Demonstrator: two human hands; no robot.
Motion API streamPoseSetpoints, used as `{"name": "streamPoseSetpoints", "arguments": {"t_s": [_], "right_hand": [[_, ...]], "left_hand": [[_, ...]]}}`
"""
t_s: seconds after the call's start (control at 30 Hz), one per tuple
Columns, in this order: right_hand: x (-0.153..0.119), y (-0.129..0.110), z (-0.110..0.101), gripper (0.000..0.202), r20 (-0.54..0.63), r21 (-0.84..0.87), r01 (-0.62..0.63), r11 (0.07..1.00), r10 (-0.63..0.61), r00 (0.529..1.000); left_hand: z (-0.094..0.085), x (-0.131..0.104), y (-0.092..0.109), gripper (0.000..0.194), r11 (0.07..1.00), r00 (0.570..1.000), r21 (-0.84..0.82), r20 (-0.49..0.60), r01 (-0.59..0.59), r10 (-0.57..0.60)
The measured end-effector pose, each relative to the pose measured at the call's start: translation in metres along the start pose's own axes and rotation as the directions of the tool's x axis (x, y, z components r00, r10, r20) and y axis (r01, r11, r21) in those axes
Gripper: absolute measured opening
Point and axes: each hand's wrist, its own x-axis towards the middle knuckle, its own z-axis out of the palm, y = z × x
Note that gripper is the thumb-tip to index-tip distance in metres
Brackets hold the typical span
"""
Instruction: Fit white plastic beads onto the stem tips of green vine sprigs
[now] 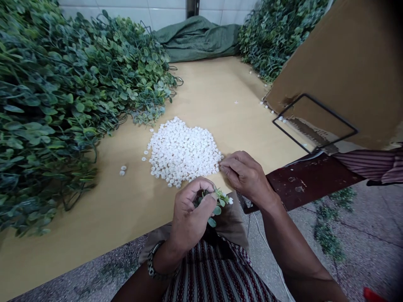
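Observation:
My left hand (193,209) is closed around an artificial leaf sprig (217,205), held just off the table's front edge. Rounded green leaves and a small white tip stick out past its thumb. My right hand (245,176) touches the right side of a heap of small white plastic discs (184,151). Its thumb and forefinger are pinched together at the heap's edge; whatever is between them is hidden. A couple of loose white discs (122,170) lie to the left of the heap.
Piled artificial foliage (78,79) covers the left of the tan table (214,88). More foliage (277,37) stands at the back right, beside a green cloth (201,37). A cardboard box (340,75) and a black wire frame (315,123) occupy the right.

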Motion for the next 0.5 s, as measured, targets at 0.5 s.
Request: {"name": "streamPoseSetpoints", "arguments": {"t_s": [0.5], "right_hand": [[-0.017, -0.041, -0.01, 0.015, 0.054, 0.708, -0.335, 0.622, 0.424, 0.904]], "left_hand": [[0.008, 0.002, 0.005, 0.014, 0.993, 0.993, 0.103, -0.091, -0.063, 0.073]]}}
